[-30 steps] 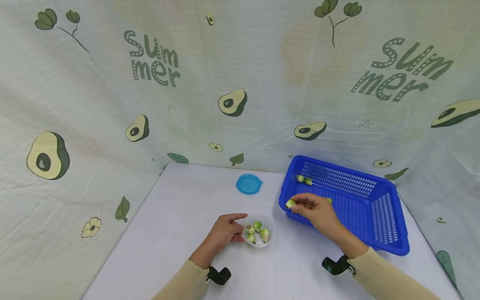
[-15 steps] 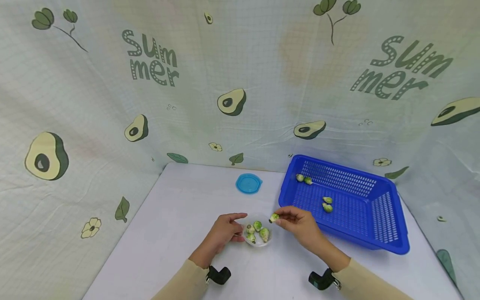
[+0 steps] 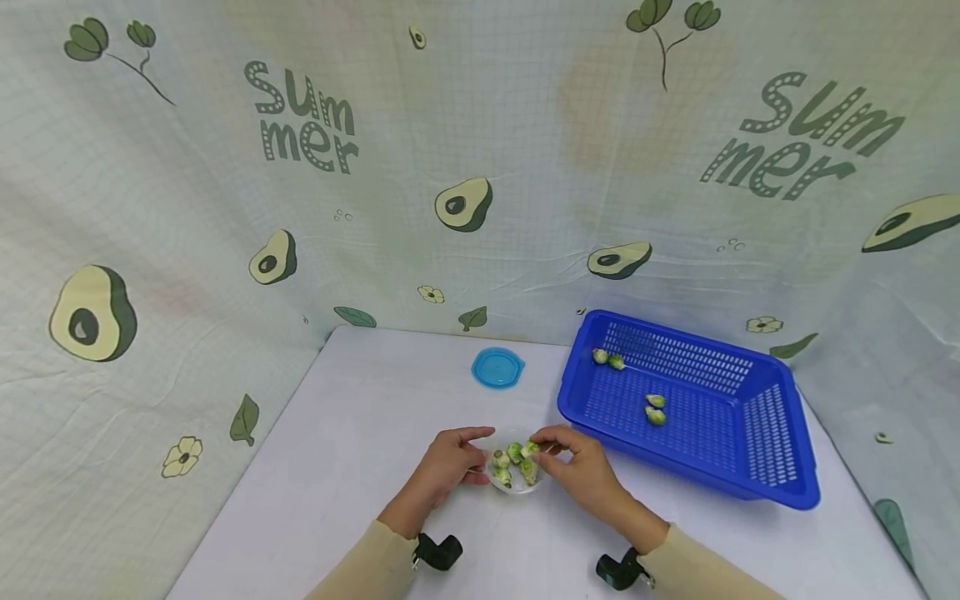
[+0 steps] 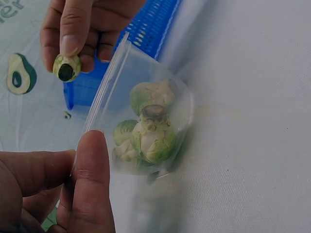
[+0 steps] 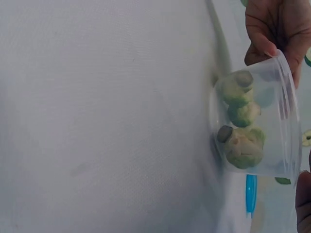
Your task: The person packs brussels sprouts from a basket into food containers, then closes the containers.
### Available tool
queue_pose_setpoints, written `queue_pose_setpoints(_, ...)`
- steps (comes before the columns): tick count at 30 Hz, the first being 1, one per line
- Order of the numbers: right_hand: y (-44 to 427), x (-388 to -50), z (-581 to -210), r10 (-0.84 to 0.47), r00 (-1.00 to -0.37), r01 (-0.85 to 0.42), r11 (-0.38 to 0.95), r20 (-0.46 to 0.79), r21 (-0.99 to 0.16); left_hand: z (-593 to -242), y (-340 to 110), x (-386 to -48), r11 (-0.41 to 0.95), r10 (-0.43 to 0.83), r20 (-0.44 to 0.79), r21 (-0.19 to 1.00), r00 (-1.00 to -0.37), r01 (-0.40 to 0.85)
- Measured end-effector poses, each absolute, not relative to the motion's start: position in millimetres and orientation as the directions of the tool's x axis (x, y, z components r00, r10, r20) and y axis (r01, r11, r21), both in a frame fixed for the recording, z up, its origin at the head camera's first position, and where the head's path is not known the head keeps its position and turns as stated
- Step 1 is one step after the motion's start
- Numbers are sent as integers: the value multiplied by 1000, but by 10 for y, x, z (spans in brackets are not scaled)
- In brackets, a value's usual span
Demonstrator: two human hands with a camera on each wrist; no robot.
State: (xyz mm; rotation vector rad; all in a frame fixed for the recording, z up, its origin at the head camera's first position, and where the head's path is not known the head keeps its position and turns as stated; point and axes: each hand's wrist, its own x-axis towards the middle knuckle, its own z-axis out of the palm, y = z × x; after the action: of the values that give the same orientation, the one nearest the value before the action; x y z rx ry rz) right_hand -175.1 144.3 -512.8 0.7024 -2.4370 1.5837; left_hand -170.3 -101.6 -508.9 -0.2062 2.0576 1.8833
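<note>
A small clear plastic bowl [image 3: 516, 485] with several Brussels sprouts [image 3: 502, 477] inside stands on the white table. My left hand [image 3: 444, 468] grips its left rim, thumb and fingers at the edge, as the left wrist view shows too. Over the bowl's right side, my right hand [image 3: 583, 473] pinches one sprout [image 4: 67, 68] between thumb and fingers, above the rim. In the right wrist view the bowl [image 5: 272, 162] shows from its side with sprouts at its bottom; only part of the right hand [image 5: 304, 201] appears at the edge, its sprout out of sight.
A blue perforated basket [image 3: 693, 475] stands at the right, two sprouts [image 3: 608, 358] in its far left corner and two more [image 3: 656, 409] near its middle. A round blue lid [image 3: 498, 367] lies behind the bowl. A patterned cloth [image 3: 525, 125] hangs behind the table.
My right hand has carried the sprout from the basket's near left edge leftward and down to a spot over the bowl. The left hand and the bowl have stayed in place.
</note>
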Motion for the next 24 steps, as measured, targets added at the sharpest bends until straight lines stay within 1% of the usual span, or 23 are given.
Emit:
queue_pose_setpoints(8, 1385, -1764, -5203, -291, -884, -457, 371, 367, -808, -5083, -1015, -1701, 106, 124, -342, 938, -931, -330)
queue_pose_setpoints(15, 1353, -1784, -5260, -295, -871, -486, 396, 393, -779, -5084, -1014, -1707, 102, 121, -348, 936, -930, -337)
queue_pose_setpoints(24, 1307, -1784, -5246, -266, -899, -435, 438, 349, -787, -5079, -1015, -1707, 101, 119, -344, 937, -931, -334)
